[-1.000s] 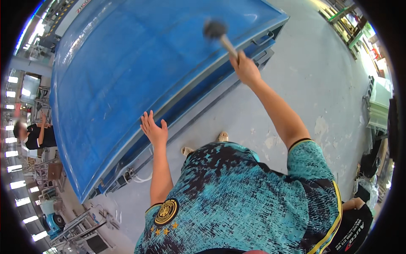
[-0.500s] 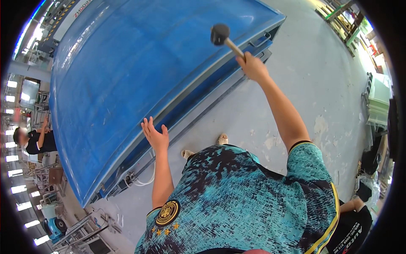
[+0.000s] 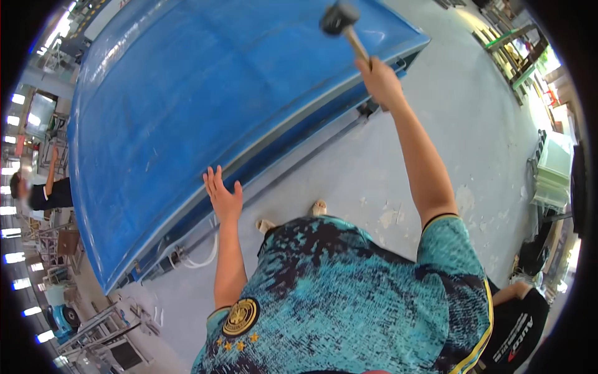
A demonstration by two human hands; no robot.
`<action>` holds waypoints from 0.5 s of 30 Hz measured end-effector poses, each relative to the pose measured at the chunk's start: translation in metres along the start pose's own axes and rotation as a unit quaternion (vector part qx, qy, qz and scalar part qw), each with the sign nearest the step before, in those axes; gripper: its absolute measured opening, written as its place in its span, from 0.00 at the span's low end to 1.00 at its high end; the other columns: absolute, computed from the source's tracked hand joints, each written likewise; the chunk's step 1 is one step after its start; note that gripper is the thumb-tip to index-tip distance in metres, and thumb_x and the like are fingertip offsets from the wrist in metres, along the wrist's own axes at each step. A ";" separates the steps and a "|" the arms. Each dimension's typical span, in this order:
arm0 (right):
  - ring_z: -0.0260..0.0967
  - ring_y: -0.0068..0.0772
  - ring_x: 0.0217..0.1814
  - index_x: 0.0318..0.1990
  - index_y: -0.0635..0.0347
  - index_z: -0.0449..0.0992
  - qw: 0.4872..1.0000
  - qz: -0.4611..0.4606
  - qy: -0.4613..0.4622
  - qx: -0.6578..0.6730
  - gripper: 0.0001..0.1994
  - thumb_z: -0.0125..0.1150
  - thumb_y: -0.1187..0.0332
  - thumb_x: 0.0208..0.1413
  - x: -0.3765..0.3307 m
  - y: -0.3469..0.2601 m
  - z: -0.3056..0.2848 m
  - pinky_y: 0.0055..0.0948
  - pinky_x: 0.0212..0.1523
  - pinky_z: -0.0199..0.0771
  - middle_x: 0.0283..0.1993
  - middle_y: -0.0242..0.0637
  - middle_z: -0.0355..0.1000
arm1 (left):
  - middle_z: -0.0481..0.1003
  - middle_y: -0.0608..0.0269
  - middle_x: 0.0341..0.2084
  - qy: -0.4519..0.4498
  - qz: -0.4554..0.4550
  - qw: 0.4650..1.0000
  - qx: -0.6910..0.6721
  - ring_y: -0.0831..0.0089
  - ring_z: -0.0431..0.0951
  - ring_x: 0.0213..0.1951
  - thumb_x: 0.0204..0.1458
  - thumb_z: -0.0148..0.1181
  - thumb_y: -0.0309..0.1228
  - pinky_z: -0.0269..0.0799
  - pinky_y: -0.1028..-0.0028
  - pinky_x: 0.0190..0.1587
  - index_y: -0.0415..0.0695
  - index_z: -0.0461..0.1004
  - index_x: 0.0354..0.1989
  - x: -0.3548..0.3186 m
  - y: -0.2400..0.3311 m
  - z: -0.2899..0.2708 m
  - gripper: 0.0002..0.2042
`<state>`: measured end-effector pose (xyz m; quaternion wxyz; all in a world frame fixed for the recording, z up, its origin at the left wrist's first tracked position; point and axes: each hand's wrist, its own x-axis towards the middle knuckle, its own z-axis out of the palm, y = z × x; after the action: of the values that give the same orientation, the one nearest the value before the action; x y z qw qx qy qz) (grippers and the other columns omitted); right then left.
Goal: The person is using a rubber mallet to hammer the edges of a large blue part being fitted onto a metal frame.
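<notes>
Black-headed mallet (image 3: 339,19), wooden handle, gripped in right hand (image 3: 381,82), raised over blue panel (image 3: 205,106)

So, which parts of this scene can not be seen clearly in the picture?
- Mallet, head view: the handle's lower end is hidden inside the right hand.
- Blue curved panel: its far end is cut off by the upper rim, and its underside is hidden by its own surface.
- Left hand: whether it touches the panel's edge cannot be told.
- Person at the left rim: small and blurred.
</notes>
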<state>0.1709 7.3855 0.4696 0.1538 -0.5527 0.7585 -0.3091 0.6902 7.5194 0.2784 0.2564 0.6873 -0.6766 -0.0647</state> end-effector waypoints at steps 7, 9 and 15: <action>0.81 0.69 0.44 0.49 0.62 0.75 0.980 -0.085 -0.116 -0.140 0.28 0.55 0.40 0.77 -0.071 0.002 0.067 0.59 0.46 0.78 0.38 0.57 0.82 | 0.57 0.51 0.84 0.009 0.018 1.000 -0.014 0.43 0.48 0.86 0.64 0.69 0.38 0.54 0.48 0.83 0.49 0.65 0.81 0.004 0.013 -0.002 0.37; 0.81 0.69 0.43 0.49 0.62 0.75 0.979 -0.091 -0.134 -0.122 0.27 0.54 0.41 0.77 -0.066 -0.007 0.070 0.59 0.46 0.78 0.37 0.57 0.82 | 0.57 0.50 0.84 0.005 0.014 1.000 -0.014 0.43 0.48 0.86 0.63 0.68 0.38 0.54 0.48 0.83 0.49 0.65 0.81 0.001 0.007 -0.003 0.37; 0.81 0.65 0.44 0.46 0.60 0.75 0.993 -0.052 -0.105 -0.003 0.24 0.52 0.45 0.80 -0.045 -0.073 0.032 0.57 0.44 0.78 0.38 0.53 0.82 | 0.56 0.52 0.85 0.024 0.026 0.999 -0.014 0.44 0.49 0.86 0.63 0.68 0.36 0.56 0.48 0.83 0.50 0.64 0.82 0.001 0.009 -0.004 0.37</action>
<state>0.2585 7.4041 0.4869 0.2152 -0.6211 0.7093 -0.2547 0.6843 7.5196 0.2859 0.2834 0.6674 -0.6868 -0.0507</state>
